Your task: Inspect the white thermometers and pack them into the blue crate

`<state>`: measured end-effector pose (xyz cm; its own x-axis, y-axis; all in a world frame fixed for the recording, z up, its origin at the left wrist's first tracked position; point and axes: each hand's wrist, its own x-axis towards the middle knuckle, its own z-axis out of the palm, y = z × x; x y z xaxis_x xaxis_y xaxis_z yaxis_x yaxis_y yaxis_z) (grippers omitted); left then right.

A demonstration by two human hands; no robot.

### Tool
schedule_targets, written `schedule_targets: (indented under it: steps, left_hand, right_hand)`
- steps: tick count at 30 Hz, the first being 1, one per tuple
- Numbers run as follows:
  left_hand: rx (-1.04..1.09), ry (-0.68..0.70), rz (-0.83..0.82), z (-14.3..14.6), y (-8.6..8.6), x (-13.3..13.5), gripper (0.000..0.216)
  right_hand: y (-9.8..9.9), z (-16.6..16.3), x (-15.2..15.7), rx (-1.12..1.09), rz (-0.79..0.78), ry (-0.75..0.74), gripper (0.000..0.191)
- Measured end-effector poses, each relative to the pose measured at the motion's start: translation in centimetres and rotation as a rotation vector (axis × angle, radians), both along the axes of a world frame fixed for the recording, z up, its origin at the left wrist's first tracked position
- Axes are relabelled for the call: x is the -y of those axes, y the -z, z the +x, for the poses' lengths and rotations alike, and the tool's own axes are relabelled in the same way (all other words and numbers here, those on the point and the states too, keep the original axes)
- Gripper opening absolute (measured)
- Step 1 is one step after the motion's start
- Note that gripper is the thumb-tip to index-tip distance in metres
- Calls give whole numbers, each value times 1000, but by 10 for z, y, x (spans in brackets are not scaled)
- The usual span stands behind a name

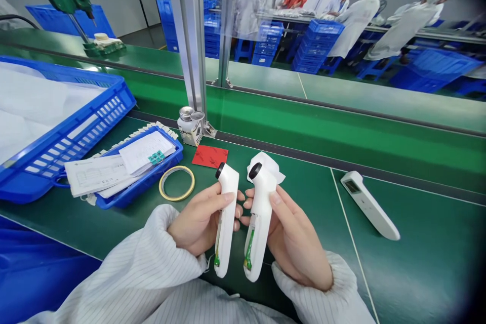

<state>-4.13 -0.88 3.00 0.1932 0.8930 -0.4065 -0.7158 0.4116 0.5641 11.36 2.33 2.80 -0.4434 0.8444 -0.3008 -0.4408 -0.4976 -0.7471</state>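
Observation:
My left hand [199, 217] is closed round a white handheld infrared thermometer [229, 228] with a black round tip at its top. Its handle side is uncovered, and a strip of green circuit board shows. Beside it, my right hand [298, 235] grips a second white thermometer [261, 220] of the same shape, also with green board showing in its open handle. Both are held upright, side by side, a small gap between them. A crumpled white cloth or paper [270, 163] lies behind the second one. Farther right, a third thermometer [370, 205] rests on the table, its small screen facing up.
A roll of yellowish tape [163, 190], a red card [210, 156] and a metal-topped bottle [190, 129] stand or lie near the metal post [188, 35]. Left are a small blue basket [127, 197] with papers and a large blue crate [76, 147]. Beyond, several people work.

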Motion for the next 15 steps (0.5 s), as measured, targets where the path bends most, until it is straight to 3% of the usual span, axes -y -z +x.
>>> schedule_targets:
  steps: [8, 15]
  left_hand:
    - [303, -63, -292, 2, 4, -12, 20]
    - [527, -112, -389, 14, 7, -21, 31]
  right_hand:
    - [9, -1, -9, -121, -260, 27, 30]
    - [9, -6, -15, -262, -463, 98, 32]
